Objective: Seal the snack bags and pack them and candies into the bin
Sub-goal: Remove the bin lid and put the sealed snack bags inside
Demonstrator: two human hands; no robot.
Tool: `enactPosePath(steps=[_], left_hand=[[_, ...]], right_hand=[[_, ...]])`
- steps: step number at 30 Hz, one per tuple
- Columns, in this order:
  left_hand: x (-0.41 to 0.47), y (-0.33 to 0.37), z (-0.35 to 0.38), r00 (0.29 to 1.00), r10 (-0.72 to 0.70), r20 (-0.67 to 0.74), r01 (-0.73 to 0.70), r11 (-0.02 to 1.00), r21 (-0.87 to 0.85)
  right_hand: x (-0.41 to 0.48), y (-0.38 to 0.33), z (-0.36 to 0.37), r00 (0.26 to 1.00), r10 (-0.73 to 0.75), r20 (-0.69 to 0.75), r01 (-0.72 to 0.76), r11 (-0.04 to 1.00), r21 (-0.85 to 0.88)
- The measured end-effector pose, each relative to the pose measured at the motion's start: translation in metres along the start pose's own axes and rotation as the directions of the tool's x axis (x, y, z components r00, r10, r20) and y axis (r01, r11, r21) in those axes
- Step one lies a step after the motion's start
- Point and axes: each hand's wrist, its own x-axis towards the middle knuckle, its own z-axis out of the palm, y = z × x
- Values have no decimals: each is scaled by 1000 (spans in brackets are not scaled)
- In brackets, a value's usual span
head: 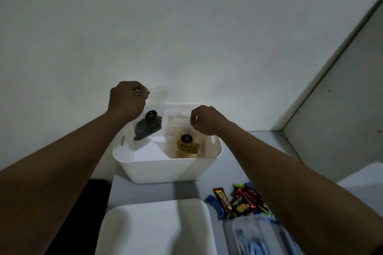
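My left hand (126, 100) pinches the top corner of a clear snack bag with dark pieces (149, 124), which hangs over the left side of the white bin (165, 168). My right hand (204, 119) pinches the top edge of a second clear bag with yellow-brown snacks (187, 146); its lower part stands inside the bin on the right. Both bags carry a round black label. A heap of wrapped candies (240, 201) lies on the table in front of the bin, to the right.
A white lid or tray (157, 227) lies at the near edge. A clear plastic box (257, 234) with blue items sits near right. A wall rises behind the bin; a white panel (342, 89) stands on the right. Dark gap left of the table.
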Motion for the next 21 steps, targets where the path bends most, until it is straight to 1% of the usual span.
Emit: enactPosePath(steps=[3,6,10,13,17,21], left_hand=[[-2,-9,6,1000,-16,16,16,1000,-2],[-5,-21,10,999,-29,40,30,1000,-9],[-6,-31,16,997,-37,71,37,999,8],[-8,-32,22,993,-55,101,54,998,16],[-9,-33,26,989,-75,129,74,997,16],[-8,-28,30,979,-80,190,81,997,6]], right_hand=[[11,5,21,998,2,65,3,997,-82],[14,7,35,996,-6,92,25,979,-202],[14,10,42,999,-35,29,44,914,-404],[17,16,46,998,-59,-18,42,861,-508],[23,21,46,992,-106,-63,54,835,-547],[26,24,38,990,-108,-91,51,872,-487]])
